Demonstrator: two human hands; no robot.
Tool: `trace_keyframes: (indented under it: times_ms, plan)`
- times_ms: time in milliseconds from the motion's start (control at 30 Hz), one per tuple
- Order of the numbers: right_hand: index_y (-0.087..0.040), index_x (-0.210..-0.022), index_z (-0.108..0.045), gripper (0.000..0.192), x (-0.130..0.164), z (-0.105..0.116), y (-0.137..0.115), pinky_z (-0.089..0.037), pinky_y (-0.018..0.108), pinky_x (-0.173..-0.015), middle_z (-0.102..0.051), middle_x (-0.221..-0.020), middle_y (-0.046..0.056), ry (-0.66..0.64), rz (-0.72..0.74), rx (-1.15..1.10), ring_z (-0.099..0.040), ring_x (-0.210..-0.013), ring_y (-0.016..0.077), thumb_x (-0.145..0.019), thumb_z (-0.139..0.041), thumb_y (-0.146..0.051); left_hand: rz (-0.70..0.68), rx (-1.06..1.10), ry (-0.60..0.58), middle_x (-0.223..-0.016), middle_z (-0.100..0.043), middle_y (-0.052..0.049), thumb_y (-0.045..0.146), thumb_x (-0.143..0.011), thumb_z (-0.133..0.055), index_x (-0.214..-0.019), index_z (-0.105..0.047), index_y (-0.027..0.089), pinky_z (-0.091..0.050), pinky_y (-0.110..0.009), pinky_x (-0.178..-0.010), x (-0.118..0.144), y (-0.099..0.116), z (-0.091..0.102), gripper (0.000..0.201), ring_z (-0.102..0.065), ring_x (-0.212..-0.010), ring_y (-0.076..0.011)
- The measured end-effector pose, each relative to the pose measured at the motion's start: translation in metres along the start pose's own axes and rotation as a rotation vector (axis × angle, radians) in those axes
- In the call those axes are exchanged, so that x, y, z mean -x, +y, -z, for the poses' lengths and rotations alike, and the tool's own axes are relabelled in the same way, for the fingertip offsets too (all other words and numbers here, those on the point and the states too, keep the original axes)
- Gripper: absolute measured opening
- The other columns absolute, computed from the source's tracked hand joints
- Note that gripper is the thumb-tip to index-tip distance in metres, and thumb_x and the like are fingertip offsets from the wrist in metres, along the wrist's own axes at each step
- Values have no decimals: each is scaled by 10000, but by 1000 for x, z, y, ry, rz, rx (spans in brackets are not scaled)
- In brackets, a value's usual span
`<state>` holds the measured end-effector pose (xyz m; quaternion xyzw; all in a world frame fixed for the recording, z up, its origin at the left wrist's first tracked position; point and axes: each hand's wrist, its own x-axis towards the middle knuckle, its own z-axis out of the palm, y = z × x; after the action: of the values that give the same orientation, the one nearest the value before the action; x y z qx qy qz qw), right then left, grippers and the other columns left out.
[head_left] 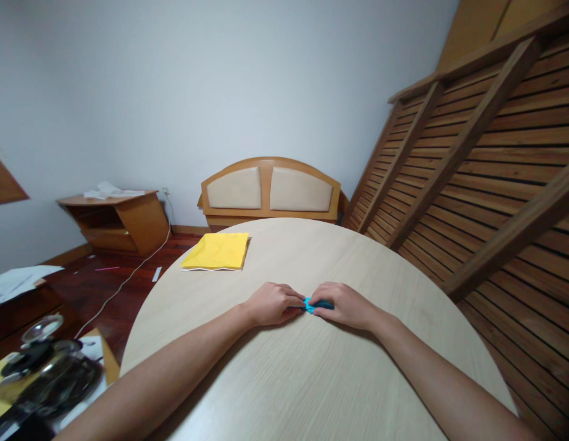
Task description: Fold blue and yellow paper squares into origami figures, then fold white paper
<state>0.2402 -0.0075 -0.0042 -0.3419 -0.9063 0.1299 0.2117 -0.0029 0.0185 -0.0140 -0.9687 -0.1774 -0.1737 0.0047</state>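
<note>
Both hands meet near the middle of the round table (357,392), resting on the top. Left hand (272,304) and right hand (343,305) are each curled, fingertips pinching a small blue folded paper piece (312,304) from either side; the piece sits flat on the table between them, mostly covered, so its shape can't be told. Forearms lie on the tabletop, angled in from the near edge. Plenty of bare surface around the hands: open table to the front, the left and the right, with the curved rim well apart from the paper on all sides. Only other item on the table is a yellow paper stack (217,251) at the far-left, close to the far rim, well apart from the hands. Beyond the far edge: an upholstered headboard (270,190) against the wall. Right side: a slatted wooden frame (486,159) leaning along the room, near the table's right rim, tight gap there. Left of the table: dark wood floor with a white cable (128,278), a low wooden cabinet (119,220) with papers on top, and dark glossy clutter (45,373) at the bottom-left, just off the table's near-left edge.
</note>
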Motion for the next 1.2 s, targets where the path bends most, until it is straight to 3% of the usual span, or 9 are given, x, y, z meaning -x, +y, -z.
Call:
trace_keyframes:
  times_ms: [133,367,667,833,1033,1200]
  plan:
    - [-228,-863,-751,101,1,2,-2,-459,264,-777,-721,-921,32,1,-11,28,-645,-859,174,-873,-650,-228,-5,-25,-5,-1141,-726,-4,235,-945,-517,-1078,-710,254,-516,-247,-772,-1,1,0,235,-690,-935,-169]
    - [-219,-854,-745,96,2,5,-7,-453,264,-768,-696,-935,41,-33,-21,72,-633,-862,180,-866,-656,-252,6,-14,-22,-1095,-733,-26,216,-935,-518,-1044,-710,242,-516,-241,-780,-1,3,1,222,-686,-942,-167]
    - [-220,-881,-707,98,-1,-3,-4,-450,286,-780,-679,-888,29,58,-57,-4,-620,-851,183,-889,-660,-306,17,75,-12,-1163,-710,-45,247,-961,-510,-1094,-678,231,-505,-264,-857,-1,2,-2,215,-671,-991,-178]
    - [-205,-847,-679,96,-3,-6,-5,-451,281,-772,-674,-873,24,79,-91,-22,-616,-829,177,-869,-683,-299,50,75,-16,-1080,-728,-43,253,-958,-512,-1101,-657,229,-498,-258,-843,-1,2,-4,205,-673,-960,-176]
    - [-207,-982,-703,160,3,5,0,-475,287,-801,-707,-961,39,55,-90,-94,-638,-876,186,-847,-688,-291,190,9,5,-986,-732,-55,271,-935,-523,-1163,-613,222,-511,-264,-742,-1,5,-5,250,-689,-869,-188]
    - [-191,-1041,-712,206,5,7,2,-500,294,-793,-731,-991,61,98,-155,-172,-656,-864,188,-894,-602,-284,231,30,27,-1049,-724,-63,296,-922,-537,-1276,-525,221,-527,-293,-749,-1,8,-3,362,-698,-894,-209]
